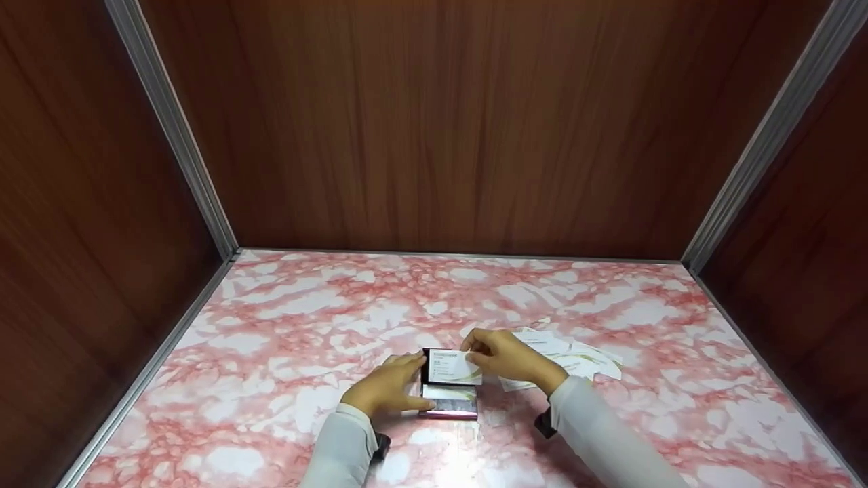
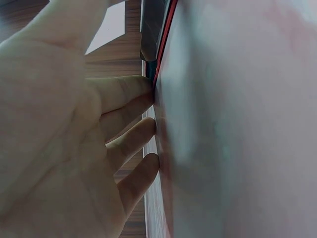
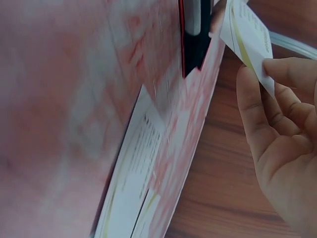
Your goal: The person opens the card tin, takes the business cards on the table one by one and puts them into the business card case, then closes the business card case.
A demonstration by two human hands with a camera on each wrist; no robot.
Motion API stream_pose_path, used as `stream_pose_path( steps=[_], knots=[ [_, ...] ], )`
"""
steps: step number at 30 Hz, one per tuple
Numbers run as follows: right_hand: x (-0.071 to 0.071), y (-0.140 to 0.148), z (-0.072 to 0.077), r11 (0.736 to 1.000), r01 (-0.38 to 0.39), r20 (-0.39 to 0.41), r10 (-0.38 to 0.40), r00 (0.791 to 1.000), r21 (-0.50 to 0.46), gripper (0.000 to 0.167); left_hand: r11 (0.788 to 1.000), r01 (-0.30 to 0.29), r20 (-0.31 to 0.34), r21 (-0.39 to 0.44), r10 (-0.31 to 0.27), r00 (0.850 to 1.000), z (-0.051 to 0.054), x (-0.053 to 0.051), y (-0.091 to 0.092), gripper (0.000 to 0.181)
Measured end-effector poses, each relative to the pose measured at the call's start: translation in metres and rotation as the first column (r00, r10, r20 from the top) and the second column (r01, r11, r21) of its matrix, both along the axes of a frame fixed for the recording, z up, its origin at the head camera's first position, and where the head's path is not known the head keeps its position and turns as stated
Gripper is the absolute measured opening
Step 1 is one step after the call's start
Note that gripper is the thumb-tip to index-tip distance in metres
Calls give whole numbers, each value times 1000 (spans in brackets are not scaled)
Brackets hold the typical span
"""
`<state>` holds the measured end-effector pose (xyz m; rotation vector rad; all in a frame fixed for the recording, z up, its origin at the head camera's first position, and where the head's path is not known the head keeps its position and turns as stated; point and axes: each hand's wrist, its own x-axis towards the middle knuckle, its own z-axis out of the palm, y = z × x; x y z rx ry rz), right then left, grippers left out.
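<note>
My right hand [image 1: 510,356] pinches a white business card [image 1: 453,367] with a yellow-green curve between thumb and index finger. The card is above the upper half of an opened dark card case [image 1: 456,405] with a red edge. In the right wrist view, the pinched card [image 3: 247,37] is tilted and apart from the case [image 3: 194,52]. Extended fingers of my left hand [image 1: 388,385] touch the case's left side, its thumb lying on the lower half. A white card shows in that lower half. The left wrist view has the fingertips along the red edge.
Several loose business cards [image 1: 568,359] lie overlapping to the right, partly behind my right hand. Everything rests on a red-and-white marbled tabletop [image 1: 325,305]. Brown wood-grain panels [image 1: 434,129] with metal corner posts [image 1: 180,129] close off the back and both sides.
</note>
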<state>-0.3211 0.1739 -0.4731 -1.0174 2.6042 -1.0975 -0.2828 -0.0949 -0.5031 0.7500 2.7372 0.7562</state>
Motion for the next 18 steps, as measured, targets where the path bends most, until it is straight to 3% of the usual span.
stream_pose_path(
  steps=[13,18],
  knots=[
    [0,-11,-14,999,12,-80,-8,997,41,9,1000,0,-5,24,1,1000,0,0,0,97],
    [1,-12,-19,999,-3,-56,5,998,39,8,1000,6,-21,15,-6,1000,-1,0,0,97]
  ],
)
